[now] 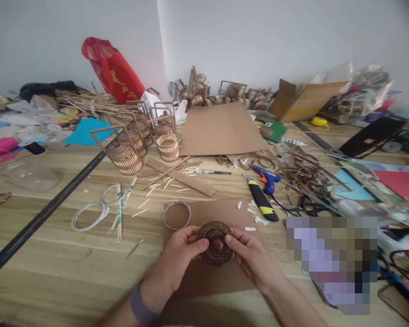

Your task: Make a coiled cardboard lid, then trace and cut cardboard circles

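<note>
Between my two hands is a round dark-brown lid (214, 258) of coiled corrugated strip, with a smooth brown knob at its centre. My left hand (182, 250) pinches its left rim, thumb on top. On the opposite rim, my right hand (250, 254) grips it the same way. Just beyond my left hand a ring (177, 215) lies on a brown cardboard sheet (211, 209). Small white paper pieces (250, 229) are scattered near the sheet's right side. Farther off, an open slatted basket (167, 147) stands beside several lidded, handled baskets (125, 156).
A blue glue gun (267, 179) and a black-yellow utility knife (263, 200) lie at right, near tangled brown strips (303, 168). Rolls of white tape (88, 215) and thin sticks (119, 213) lie left. A large cardboard sheet (221, 129) and a red bag (114, 72) are behind.
</note>
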Demonstrator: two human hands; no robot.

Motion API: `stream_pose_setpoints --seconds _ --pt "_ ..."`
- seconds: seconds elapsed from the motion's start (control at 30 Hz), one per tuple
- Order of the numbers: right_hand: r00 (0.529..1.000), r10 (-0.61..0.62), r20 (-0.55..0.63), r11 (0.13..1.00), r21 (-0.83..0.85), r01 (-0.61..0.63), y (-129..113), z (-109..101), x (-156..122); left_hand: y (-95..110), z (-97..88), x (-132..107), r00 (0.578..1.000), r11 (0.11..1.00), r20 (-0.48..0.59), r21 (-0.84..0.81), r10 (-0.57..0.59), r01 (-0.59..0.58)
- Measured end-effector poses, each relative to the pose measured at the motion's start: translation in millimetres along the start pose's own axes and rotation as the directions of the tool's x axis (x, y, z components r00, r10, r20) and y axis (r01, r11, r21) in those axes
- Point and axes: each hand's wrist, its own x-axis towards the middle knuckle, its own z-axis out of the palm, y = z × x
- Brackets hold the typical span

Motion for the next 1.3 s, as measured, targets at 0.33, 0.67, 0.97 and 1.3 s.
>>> stream_pose_setpoints --seconds 0.33,0.67,0.97,1.3 --pt "0.998 0.036 0.043 0.991 -0.13 -0.03 -7.7 -5.3 -5.5 6.3 4.0 -8.6 1.0 0.997 0.017 0.072 0.014 -0.016" --pt "0.987 0.078 0.139 0.993 -0.094 -0.065 -9.4 0.1 -8.4 10.6 2.1 -13.6 0.999 0.996 0.034 0.083 -0.012 0.01" --pt "0.991 0.055 0.123 0.998 -0.047 -0.049 -1.8 -0.1 -7.2 4.2 -2.5 -11.2 0.998 0.998 -0.006 0.024 -0.061 0.061" --pt "0.996 0.013 0.09 0.994 -0.11 -0.003 -3.6 4.7 -7.7 -5.5 0.0 -15.2 0.998 0.987 0.048 0.149 0.05 -0.057"
